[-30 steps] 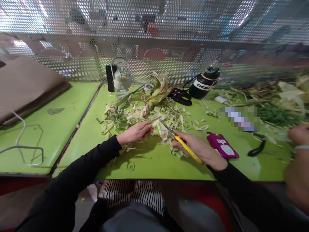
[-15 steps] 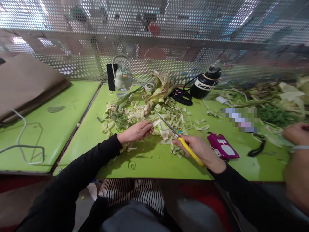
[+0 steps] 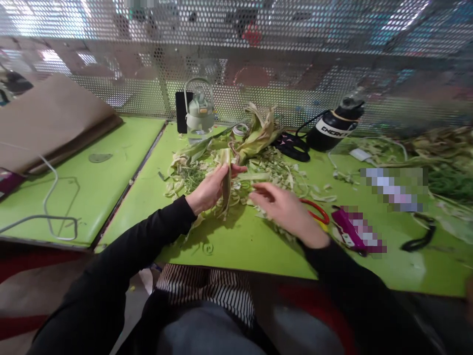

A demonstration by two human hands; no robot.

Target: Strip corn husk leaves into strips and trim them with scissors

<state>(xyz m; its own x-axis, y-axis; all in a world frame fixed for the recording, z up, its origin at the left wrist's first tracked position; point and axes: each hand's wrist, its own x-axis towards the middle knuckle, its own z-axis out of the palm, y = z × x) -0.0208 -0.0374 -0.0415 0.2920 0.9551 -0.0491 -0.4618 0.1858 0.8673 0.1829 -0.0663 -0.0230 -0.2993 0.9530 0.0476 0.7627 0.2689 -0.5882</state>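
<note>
Left hand point(image 3: 209, 190) pinches one pale green corn-husk strip point(image 3: 225, 177) upright; right hand point(image 3: 286, 212) is open and empty, just beside red-handled scissors point(image 3: 320, 211). Cut husk shreds point(image 3: 281, 172) are heaped at centre frame; whole husks point(image 3: 260, 130) above them lie uncut.

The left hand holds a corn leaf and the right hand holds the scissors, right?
No. The head view shows the left hand holding the corn leaf, but the right hand is empty; the scissors lie on the table beside it.

The green table point(image 3: 236, 246) held a heap of dry leaves point(image 3: 273, 170), scissors point(image 3: 320, 209), a pink pack point(image 3: 345, 229), a black bottle point(image 3: 332, 130) and a pale jug point(image 3: 200, 117). A white wire point(image 3: 55, 195) lay on the next table point(image 3: 114, 182).
</note>
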